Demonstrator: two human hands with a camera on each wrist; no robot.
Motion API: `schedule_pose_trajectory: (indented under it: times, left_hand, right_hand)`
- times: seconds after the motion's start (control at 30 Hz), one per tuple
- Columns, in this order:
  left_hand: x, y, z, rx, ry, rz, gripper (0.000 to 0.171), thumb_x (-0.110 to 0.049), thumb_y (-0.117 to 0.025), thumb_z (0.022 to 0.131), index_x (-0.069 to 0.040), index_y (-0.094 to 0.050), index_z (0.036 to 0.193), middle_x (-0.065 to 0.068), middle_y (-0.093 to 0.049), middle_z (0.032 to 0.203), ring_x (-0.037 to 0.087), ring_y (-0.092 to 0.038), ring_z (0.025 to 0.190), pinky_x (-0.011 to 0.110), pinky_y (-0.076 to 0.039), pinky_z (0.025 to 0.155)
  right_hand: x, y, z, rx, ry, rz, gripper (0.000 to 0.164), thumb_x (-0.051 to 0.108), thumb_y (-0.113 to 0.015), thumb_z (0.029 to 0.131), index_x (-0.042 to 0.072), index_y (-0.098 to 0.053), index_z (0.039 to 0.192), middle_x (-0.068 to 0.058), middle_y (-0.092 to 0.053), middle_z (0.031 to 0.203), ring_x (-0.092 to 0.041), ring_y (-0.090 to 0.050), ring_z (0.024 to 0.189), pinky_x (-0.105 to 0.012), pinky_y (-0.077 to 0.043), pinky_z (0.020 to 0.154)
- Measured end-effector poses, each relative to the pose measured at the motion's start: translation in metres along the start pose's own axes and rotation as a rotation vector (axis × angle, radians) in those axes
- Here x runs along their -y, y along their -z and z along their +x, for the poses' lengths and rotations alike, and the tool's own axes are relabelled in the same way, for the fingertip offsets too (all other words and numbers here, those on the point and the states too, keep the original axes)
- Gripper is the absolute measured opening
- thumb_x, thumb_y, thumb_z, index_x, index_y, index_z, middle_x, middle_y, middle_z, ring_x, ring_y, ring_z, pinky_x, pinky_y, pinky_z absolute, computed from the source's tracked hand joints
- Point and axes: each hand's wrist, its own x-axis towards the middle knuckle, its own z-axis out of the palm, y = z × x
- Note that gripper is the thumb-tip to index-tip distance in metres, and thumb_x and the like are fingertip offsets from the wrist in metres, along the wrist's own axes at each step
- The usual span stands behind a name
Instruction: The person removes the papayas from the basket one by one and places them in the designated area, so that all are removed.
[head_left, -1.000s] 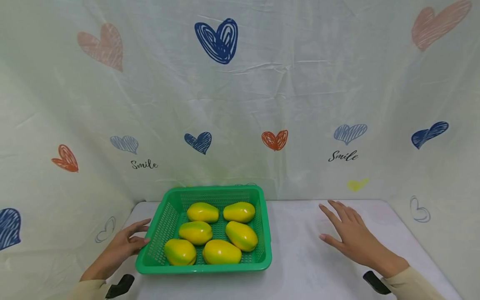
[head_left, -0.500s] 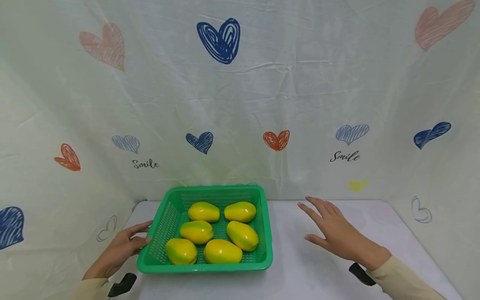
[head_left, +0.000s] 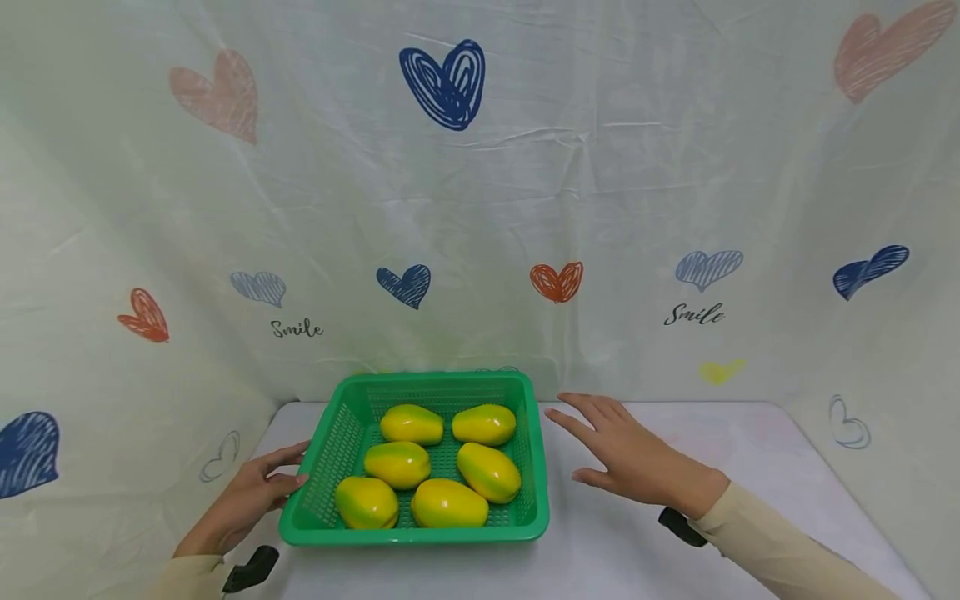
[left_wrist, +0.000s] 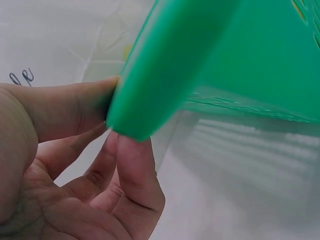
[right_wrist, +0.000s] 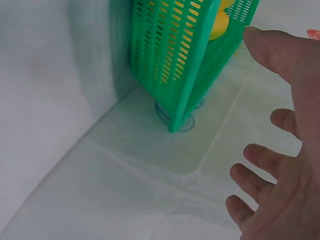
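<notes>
A green plastic basket (head_left: 352,537) with perforated walls stands on the white table. Inside lie several glossy yellow mangoes (head_left: 450,504) tinged with green. At the basket's left rim, my left hand (head_left: 251,496) pinches the edge; the left wrist view shows the thumb (left_wrist: 75,107) against one side of the rim and a bent finger (left_wrist: 134,165) under it. My right hand (head_left: 626,450) hovers just right of the basket with its fingers spread and nothing in it. In the right wrist view, its thumb (right_wrist: 275,50) overlaps the area beside the basket (right_wrist: 187,85).
The white table (head_left: 600,558) reaches back to a pale curtain (head_left: 480,208) printed with hearts and the word Smile. That curtain also closes in both sides. A black device (head_left: 251,569) sits at the left wrist, and another (head_left: 682,527) at the right.
My right hand has moved left, from the table's right side to near the basket's right rim. The left hand keeps its hold; the basket and mangoes stay put, with a slight view shift.
</notes>
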Motion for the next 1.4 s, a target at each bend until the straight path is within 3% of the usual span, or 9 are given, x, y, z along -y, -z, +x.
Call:
schedule_pose_trajectory:
  times: [0.83, 1.13, 1.4]
  left_hand:
    - [0.0, 0.002, 0.001, 0.02, 0.011, -0.014, 0.065, -0.004, -0.059, 0.106, 0.007, -0.029, 0.162, 0.035, -0.043, 0.147, 0.022, -0.065, 0.091, 0.034, -0.062, 0.08]
    - [0.002, 0.003, 0.002, 0.023, 0.005, -0.017, 0.066, -0.004, -0.06, 0.105, 0.007, -0.029, 0.163, 0.035, -0.042, 0.149, 0.023, -0.066, 0.092, 0.036, -0.063, 0.083]
    - [0.001, 0.002, 0.0, 0.025, 0.0, -0.041, 0.065, -0.003, -0.059, 0.105, 0.007, -0.03, 0.162, 0.034, -0.044, 0.148, 0.023, -0.066, 0.092, 0.036, -0.063, 0.081]
  right_hand:
    - [0.033, -0.018, 0.075, 0.134, 0.36, -0.13, 0.086, 0.035, -0.088, 0.089, 0.014, -0.044, 0.16, -0.014, -0.043, 0.162, -0.032, -0.048, 0.143, -0.048, -0.046, 0.118]
    - [0.056, -0.017, 0.099, 0.262, 0.381, -0.202, 0.086, 0.042, -0.083, 0.092, 0.021, -0.04, 0.164, -0.005, -0.039, 0.167, -0.024, -0.04, 0.151, -0.04, -0.034, 0.127]
    - [0.072, -0.027, 0.116, 0.305, 0.413, -0.201, 0.087, 0.043, -0.086, 0.09, 0.027, -0.041, 0.163, -0.001, -0.038, 0.167, -0.022, -0.045, 0.148, -0.036, -0.036, 0.126]
